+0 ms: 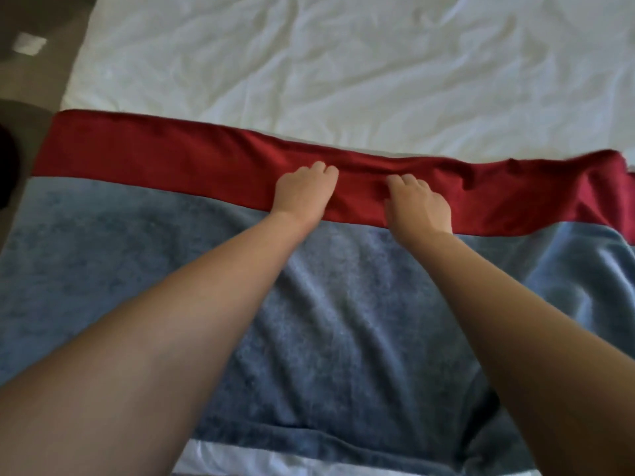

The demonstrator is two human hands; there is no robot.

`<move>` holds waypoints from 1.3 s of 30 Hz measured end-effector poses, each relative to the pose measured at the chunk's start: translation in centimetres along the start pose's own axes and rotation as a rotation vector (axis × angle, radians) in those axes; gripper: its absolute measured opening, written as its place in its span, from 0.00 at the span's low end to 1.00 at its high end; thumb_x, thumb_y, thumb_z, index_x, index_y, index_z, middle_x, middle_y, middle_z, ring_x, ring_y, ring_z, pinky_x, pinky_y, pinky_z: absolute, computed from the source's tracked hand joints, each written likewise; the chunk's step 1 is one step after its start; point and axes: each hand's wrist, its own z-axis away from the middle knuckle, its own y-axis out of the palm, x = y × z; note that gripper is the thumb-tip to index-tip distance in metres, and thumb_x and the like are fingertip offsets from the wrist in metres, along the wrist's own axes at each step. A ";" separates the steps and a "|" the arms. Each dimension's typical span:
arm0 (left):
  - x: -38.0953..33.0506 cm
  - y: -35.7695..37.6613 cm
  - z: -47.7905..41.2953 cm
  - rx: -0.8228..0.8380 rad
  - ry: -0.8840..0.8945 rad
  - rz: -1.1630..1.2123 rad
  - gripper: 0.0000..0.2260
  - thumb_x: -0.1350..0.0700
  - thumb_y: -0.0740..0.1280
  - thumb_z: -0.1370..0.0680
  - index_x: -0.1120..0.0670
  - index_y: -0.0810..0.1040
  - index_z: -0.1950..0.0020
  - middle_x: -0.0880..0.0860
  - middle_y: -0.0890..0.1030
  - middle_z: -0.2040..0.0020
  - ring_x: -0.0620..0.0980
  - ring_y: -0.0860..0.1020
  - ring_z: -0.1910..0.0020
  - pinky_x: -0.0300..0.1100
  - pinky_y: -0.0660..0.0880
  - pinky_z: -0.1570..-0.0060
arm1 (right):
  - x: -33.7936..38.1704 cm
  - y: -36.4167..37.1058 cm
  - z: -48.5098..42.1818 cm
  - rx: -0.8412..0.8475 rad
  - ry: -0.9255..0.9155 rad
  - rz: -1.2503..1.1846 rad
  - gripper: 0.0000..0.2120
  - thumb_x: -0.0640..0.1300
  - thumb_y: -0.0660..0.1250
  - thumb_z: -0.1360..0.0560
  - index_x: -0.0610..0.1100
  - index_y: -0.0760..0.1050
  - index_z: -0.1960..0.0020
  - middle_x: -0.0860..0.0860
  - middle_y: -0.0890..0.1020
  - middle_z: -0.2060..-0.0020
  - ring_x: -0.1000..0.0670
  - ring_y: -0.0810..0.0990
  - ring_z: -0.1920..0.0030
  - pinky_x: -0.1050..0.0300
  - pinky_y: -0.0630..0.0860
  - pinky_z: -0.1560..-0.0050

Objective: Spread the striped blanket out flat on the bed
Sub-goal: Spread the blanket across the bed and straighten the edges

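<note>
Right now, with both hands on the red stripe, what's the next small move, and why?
Probably slide the left hand and right hand apart along the red stripe of the striped blanket: fabric is bunched into a ridge between them, and the stripe's right end looks rumpled.

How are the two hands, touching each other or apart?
Apart. The head view shows the red stripe of the blanket lying bare between the left hand and the right hand.

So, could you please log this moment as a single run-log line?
left hand grips red band | right hand grips same band | striped blanket wrinkled, right corner bunched | white sheet exposed beyond
</note>
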 end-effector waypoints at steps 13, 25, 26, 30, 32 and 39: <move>1.5 0.9 -8.9 0.111 -0.003 -0.115 0.08 0.63 0.59 0.23 0.59 0.75 0.47 0.57 0.75 0.47 0.59 0.76 0.51 0.41 0.60 0.69 | -5.0 1.0 -8.3 -0.056 -0.256 0.123 0.08 0.37 0.58 0.24 0.38 0.72 0.46 0.40 0.74 0.49 0.38 0.72 0.48 0.47 0.68 0.59; 0.4 1.1 -11.7 -0.022 -0.063 -0.116 0.06 0.60 0.60 0.24 0.58 0.75 0.52 0.55 0.76 0.52 0.59 0.77 0.58 0.44 0.63 0.71 | -8.8 0.1 -13.9 0.009 -0.355 -0.101 0.10 0.47 0.59 0.22 0.43 0.73 0.46 0.42 0.78 0.49 0.38 0.77 0.51 0.49 0.71 0.57; -0.1 1.1 -11.5 -0.046 -0.056 -0.089 0.07 0.57 0.59 0.24 0.57 0.75 0.51 0.55 0.76 0.52 0.58 0.77 0.58 0.44 0.65 0.70 | -9.5 -0.1 -13.7 -0.005 -0.378 -0.103 0.10 0.48 0.60 0.22 0.43 0.72 0.46 0.43 0.78 0.50 0.38 0.77 0.52 0.49 0.71 0.59; -3.5 1.1 -12.0 -0.049 0.168 -0.014 0.11 0.52 0.59 0.21 0.56 0.74 0.45 0.54 0.76 0.47 0.58 0.79 0.56 0.45 0.67 0.69 | -14.0 -0.8 -11.8 -0.048 -0.449 -0.089 0.12 0.50 0.61 0.23 0.42 0.73 0.48 0.42 0.78 0.54 0.38 0.78 0.56 0.50 0.72 0.64; -5.4 1.2 -13.0 -0.033 0.203 0.018 0.12 0.50 0.59 0.20 0.54 0.74 0.42 0.53 0.76 0.46 0.57 0.79 0.54 0.45 0.68 0.68 | -16.5 -1.0 -10.5 -0.063 -0.442 -0.097 0.12 0.50 0.62 0.23 0.41 0.74 0.50 0.43 0.79 0.57 0.39 0.79 0.58 0.51 0.73 0.66; -11.7 1.4 -15.9 -0.020 0.338 -0.045 0.08 0.58 0.60 0.21 0.53 0.75 0.45 0.53 0.77 0.49 0.57 0.79 0.57 0.42 0.65 0.71 | -22.3 -0.8 -8.3 0.002 -0.368 -0.111 0.10 0.47 0.63 0.23 0.40 0.74 0.51 0.41 0.81 0.60 0.38 0.80 0.60 0.50 0.72 0.64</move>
